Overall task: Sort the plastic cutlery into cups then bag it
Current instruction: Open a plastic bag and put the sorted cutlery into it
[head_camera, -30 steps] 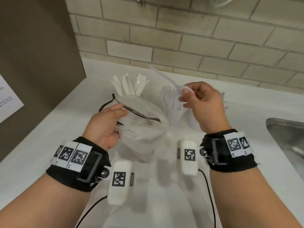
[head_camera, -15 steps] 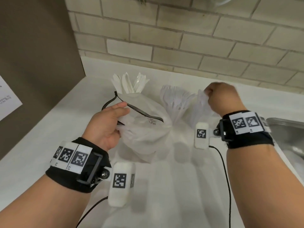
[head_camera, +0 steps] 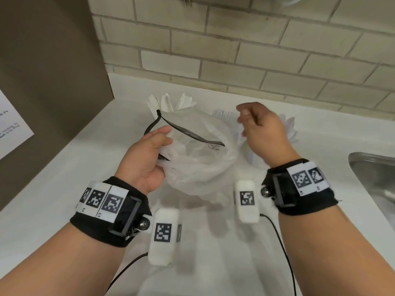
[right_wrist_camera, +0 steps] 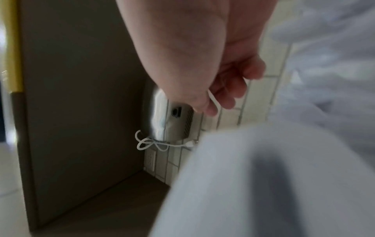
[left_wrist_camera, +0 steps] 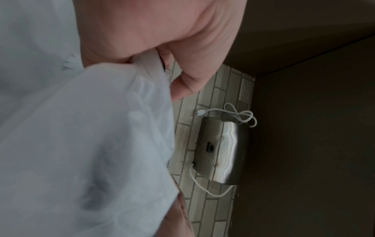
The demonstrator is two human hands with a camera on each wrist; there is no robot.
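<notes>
Bag (head_camera: 198, 159) sits mid-frame on the counter (head_camera: 64, 189); cutlery bunches (head_camera: 171, 102) behind it (sink (head_camera: 372, 178) at right edge).

Two hands work a white bag over a white tabletop (head_camera: 70, 178).

The left hand (head_camera: 145, 159) grips the near side of the translucent white bag (head_camera: 198, 165), thumb lying along its black drawstring rim (head_camera: 192, 135), the mouth held agape. Just beyond this grip, white cutlery (head_camera: 171, 103) fans up behind the bag. The right hand (head_camera: 263, 129) hovers to the right of the bag's mouth, fingers loosely curled; whether they hold anything is unclear. More white cutlery (head_camera: 288, 127) shows just past it. A steel sink (head_camera: 372, 178) lies well right.
</notes>
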